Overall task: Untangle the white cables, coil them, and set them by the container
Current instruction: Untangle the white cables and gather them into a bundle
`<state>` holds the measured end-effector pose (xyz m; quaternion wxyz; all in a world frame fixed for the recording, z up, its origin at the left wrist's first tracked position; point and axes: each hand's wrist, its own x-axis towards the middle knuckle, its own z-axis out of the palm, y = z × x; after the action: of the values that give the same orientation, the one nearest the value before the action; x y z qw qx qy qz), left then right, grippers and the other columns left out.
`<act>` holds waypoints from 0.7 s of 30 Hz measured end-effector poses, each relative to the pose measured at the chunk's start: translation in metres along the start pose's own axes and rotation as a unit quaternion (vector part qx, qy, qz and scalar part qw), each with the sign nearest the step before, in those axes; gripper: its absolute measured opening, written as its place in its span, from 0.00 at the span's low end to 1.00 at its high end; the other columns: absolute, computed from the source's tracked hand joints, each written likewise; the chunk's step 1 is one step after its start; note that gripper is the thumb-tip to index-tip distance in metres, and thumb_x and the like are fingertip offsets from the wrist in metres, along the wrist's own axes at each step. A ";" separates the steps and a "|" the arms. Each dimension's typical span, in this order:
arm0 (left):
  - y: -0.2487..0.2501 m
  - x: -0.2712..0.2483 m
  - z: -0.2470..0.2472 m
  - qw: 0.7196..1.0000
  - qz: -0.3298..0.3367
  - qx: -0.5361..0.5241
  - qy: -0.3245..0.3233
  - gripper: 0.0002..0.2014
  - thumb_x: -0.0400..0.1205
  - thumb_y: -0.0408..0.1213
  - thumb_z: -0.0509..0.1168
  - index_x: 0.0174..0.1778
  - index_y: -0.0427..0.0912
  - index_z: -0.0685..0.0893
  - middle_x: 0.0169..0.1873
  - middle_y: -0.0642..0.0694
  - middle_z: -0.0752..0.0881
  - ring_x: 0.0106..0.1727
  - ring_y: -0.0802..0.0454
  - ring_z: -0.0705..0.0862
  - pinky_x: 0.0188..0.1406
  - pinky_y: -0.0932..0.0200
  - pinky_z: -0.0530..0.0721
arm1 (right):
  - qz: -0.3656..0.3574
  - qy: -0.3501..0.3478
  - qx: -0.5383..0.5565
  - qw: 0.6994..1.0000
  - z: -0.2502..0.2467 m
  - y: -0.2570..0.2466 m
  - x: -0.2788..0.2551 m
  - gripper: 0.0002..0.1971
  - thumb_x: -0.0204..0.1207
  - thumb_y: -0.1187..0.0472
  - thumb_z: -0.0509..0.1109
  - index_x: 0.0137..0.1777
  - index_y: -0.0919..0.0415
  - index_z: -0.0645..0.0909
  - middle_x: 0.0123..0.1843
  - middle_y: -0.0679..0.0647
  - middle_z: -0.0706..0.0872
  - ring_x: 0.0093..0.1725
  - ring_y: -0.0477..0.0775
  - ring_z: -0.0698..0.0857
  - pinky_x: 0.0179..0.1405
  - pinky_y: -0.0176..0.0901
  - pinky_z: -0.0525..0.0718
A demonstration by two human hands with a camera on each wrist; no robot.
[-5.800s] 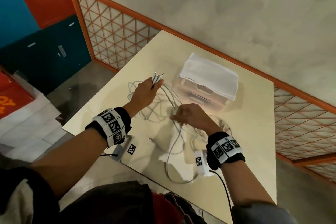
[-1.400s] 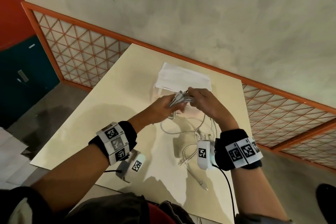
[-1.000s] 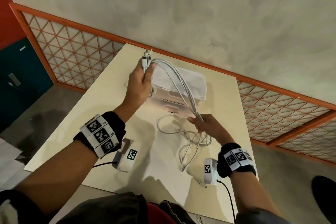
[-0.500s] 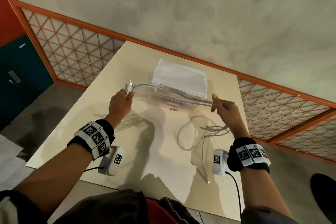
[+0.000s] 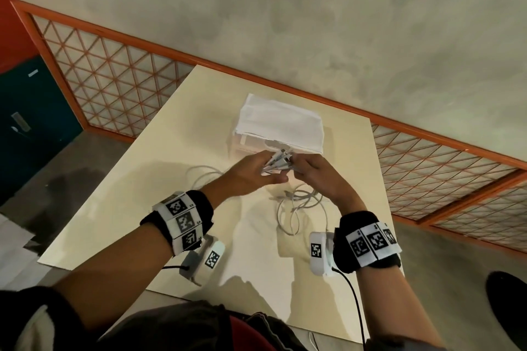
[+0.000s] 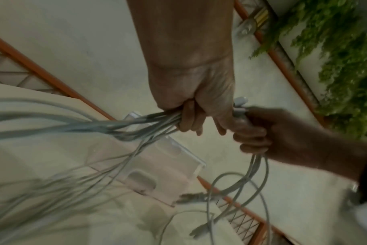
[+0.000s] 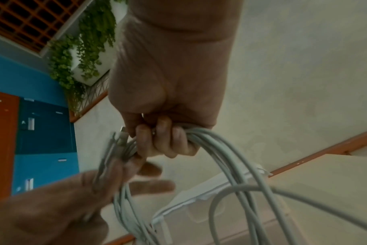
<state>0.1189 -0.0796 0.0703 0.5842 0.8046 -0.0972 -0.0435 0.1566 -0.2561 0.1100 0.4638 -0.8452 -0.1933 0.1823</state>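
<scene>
A shared indoor space, perhaps an office or school hall, is suggested: blue and orange lockers [image 7: 42, 132] are seen, orange-framed lattice railing [image 5: 114, 85] runs along a bare concrete wall [image 5: 313, 23], and trailing plants [image 7: 84, 49] are hung above.

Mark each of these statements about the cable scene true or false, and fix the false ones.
1. Both hands hold the white cables. True.
2. The container lies open with cables inside. False: a white lid covers it, and the cables are outside it.
3. Loose cable loops lie on the table below the right hand. True.
4. The left hand rests flat on the table. False: it is raised, its fingers curled round the cable bundle.
</scene>
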 end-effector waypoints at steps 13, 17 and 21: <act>0.011 -0.002 -0.010 0.991 0.052 0.098 0.074 0.21 0.84 0.39 0.62 0.73 0.40 0.74 0.39 0.40 0.87 0.38 0.65 0.82 0.37 0.77 0.71 | 0.010 0.012 0.002 1.000 0.002 0.067 -0.005 0.11 0.69 0.54 0.78 0.37 0.57 0.79 0.35 0.51 0.83 0.41 0.50 0.82 0.48 0.44 0.79; 0.008 -0.003 -0.022 0.987 0.066 0.081 0.123 0.19 0.84 0.40 0.61 0.70 0.39 0.77 0.26 0.51 0.82 0.28 0.63 0.81 0.33 0.68 0.75 | 0.012 0.018 -0.038 0.999 0.002 0.085 -0.007 0.09 0.71 0.65 0.77 0.44 0.51 0.83 0.52 0.57 0.83 0.52 0.49 0.82 0.53 0.32 0.74; 0.011 -0.004 -0.030 0.985 0.066 0.084 0.138 0.19 0.84 0.39 0.61 0.70 0.39 0.77 0.25 0.57 0.80 0.28 0.67 0.79 0.38 0.69 0.74 | 0.034 0.024 -0.023 0.999 0.010 0.094 -0.009 0.15 0.72 0.70 0.74 0.55 0.52 0.83 0.58 0.57 0.80 0.51 0.45 0.82 0.44 0.21 0.77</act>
<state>0.1189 -0.0546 0.0902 0.5235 0.8411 -0.0723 0.1151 0.1590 -0.2998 0.0263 0.4427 -0.8656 -0.1574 0.1732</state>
